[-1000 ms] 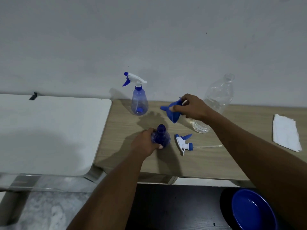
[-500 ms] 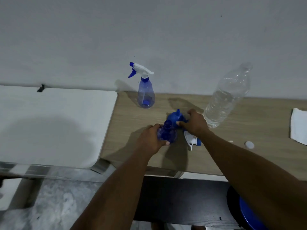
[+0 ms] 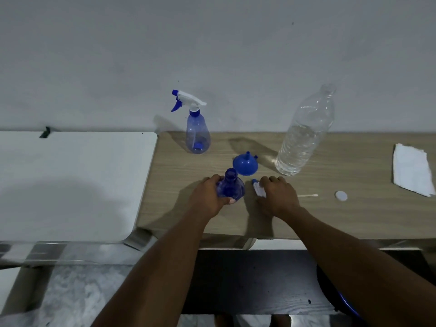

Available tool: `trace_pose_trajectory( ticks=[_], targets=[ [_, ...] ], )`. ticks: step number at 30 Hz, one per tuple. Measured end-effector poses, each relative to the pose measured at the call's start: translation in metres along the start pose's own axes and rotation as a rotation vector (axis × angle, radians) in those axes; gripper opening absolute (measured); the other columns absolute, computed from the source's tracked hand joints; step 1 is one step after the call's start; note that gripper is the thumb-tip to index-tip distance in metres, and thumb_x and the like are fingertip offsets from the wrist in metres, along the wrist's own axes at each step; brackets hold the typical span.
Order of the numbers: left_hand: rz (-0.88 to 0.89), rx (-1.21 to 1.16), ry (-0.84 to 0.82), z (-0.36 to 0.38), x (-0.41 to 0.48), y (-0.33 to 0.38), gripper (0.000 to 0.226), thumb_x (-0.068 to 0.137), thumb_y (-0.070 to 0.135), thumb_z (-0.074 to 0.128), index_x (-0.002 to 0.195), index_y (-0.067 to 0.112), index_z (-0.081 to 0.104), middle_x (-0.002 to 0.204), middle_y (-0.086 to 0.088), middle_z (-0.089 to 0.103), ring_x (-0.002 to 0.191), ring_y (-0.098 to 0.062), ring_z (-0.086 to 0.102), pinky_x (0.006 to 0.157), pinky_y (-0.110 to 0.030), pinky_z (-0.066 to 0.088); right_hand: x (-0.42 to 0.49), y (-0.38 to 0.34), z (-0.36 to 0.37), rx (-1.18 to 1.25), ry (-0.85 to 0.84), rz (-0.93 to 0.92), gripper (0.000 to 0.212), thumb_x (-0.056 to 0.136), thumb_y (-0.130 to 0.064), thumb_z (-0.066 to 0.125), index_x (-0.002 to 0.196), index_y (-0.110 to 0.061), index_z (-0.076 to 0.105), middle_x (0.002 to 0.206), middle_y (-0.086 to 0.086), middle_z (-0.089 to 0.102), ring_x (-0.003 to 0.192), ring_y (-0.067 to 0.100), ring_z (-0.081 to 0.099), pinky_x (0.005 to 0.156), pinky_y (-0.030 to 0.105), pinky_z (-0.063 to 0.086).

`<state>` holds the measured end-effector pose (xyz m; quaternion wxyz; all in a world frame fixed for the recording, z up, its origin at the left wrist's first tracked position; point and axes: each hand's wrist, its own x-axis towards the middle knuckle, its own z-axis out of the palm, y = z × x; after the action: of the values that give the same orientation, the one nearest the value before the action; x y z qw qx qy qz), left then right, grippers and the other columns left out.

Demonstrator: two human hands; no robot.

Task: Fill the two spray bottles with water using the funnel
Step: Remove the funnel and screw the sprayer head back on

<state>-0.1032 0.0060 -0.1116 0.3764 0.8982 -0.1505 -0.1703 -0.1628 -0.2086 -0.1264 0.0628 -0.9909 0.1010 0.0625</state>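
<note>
2 hands (image 3: 208, 199) (image 3: 278, 197): left grips the open-necked blue bottle (image 3: 230, 186), right covers the sprayer head (image 3: 259, 190).

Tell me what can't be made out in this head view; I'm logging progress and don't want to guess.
- Spray head: mostly under the right hand; whether it is gripped or only touched is unclear.
- Open bottle: left hand covers its side; water level unreadable.
- Blue tub: cut off by the right forearm and the table edge.
- Funnel: spout up; inside hidden.

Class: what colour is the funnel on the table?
Blue; the funnel shows clearly in the head view.
</note>
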Motion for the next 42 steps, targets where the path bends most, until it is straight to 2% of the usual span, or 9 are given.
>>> trace_pose_trajectory(
  ticks=[8,12,16,18,22,26,30,37,42],
  targets=[
    [0.003,-0.007,0.009,0.007,0.0,-0.001,0.066,0.061,0.036,0.091,0.117,0.025,0.059,0.109,0.003,0.064,0.096,-0.017,0.062,0.083,-0.033,0.048,0.013,-0.007,-0.098,0.144,0.385,-0.076,0.023,0.098,-0.026,0.051,0.108,-0.01,0.064,0.084,0.012,0.071,0.074,0.035,0.066,0.063,0.035,0.048],
    [0.007,-0.021,0.011,0.011,0.002,-0.002,0.062,0.06,0.034,0.091,0.114,0.026,0.061,0.107,0.004,0.068,0.095,-0.017,0.064,0.086,-0.037,0.051,0.015,-0.03,-0.164,0.537,0.651,-0.158,0.023,0.102,-0.026,0.051,0.104,-0.009,0.066,0.076,0.003,0.067,0.065,0.012,0.061,0.062,0.027,0.049],
    [-0.023,0.02,-0.002,0.013,0.006,-0.002,0.061,0.064,0.031,0.089,0.116,0.026,0.059,0.109,0.002,0.068,0.097,-0.019,0.064,0.089,-0.037,0.051,0.011,-0.055,-0.189,0.693,0.739,-0.281,0.026,0.104,-0.024,0.049,0.104,-0.004,0.064,0.08,0.009,0.066,0.069,0.0,0.059,0.06,0.003,0.04],
    [-0.046,0.031,-0.017,0.013,0.007,-0.001,0.063,0.065,0.032,0.088,0.119,0.028,0.057,0.11,0.003,0.068,0.097,-0.018,0.064,0.091,-0.039,0.051,0.01,-0.062,-0.182,0.712,0.728,-0.308,0.025,0.104,-0.025,0.048,0.105,-0.005,0.064,0.083,0.009,0.067,0.071,-0.005,0.059,0.059,0.006,0.041],
    [-0.072,0.025,-0.024,0.014,0.009,-0.001,0.065,0.062,0.035,0.088,0.118,0.031,0.056,0.109,0.005,0.067,0.096,-0.017,0.065,0.09,-0.041,0.052,0.011,-0.067,-0.156,0.728,0.657,-0.284,0.024,0.103,-0.028,0.049,0.108,-0.009,0.063,0.082,0.003,0.067,0.069,0.013,0.061,0.058,0.031,0.049],
    [-0.06,0.037,-0.016,0.015,0.009,-0.004,0.06,0.062,0.035,0.086,0.114,0.033,0.056,0.105,0.006,0.067,0.093,-0.017,0.065,0.086,-0.039,0.053,0.008,-0.069,-0.127,0.73,0.496,-0.273,0.019,0.102,-0.025,0.053,0.11,-0.009,0.061,0.08,-0.013,0.065,0.072,-0.004,0.063,0.061,0.022,0.049],
    [-0.039,0.009,0.005,0.016,0.01,-0.009,0.059,0.061,0.033,0.085,0.113,0.031,0.058,0.105,0.006,0.068,0.094,-0.018,0.065,0.087,-0.042,0.053,0.005,-0.062,-0.096,0.652,0.265,-0.243,0.015,0.096,-0.019,0.061,0.109,-0.012,0.058,0.096,0.005,0.069,0.086,0.024,0.066,0.076,0.048,0.055],
    [-0.066,0.002,-0.013,0.019,0.014,-0.01,0.068,0.061,0.032,0.09,0.12,0.03,0.056,0.114,0.006,0.065,0.103,-0.017,0.063,0.093,-0.037,0.051,0.005,-0.066,-0.097,0.46,0.092,-0.334,0.055,0.087,-0.01,0.06,0.132,-0.021,0.031,0.096,0.009,0.063,0.074,0.027,0.061,0.065,0.043,0.053],
    [-0.066,0.036,0.001,0.019,0.012,-0.011,0.071,0.065,0.035,0.088,0.128,0.032,0.053,0.119,0.007,0.063,0.106,-0.016,0.062,0.091,-0.034,0.05,0.003,-0.078,-0.095,0.293,0.003,-0.394,0.066,0.089,-0.007,0.059,0.146,-0.02,0.027,0.115,0.007,0.052,0.073,0.02,0.057,0.06,0.034,0.049]
  ],
)
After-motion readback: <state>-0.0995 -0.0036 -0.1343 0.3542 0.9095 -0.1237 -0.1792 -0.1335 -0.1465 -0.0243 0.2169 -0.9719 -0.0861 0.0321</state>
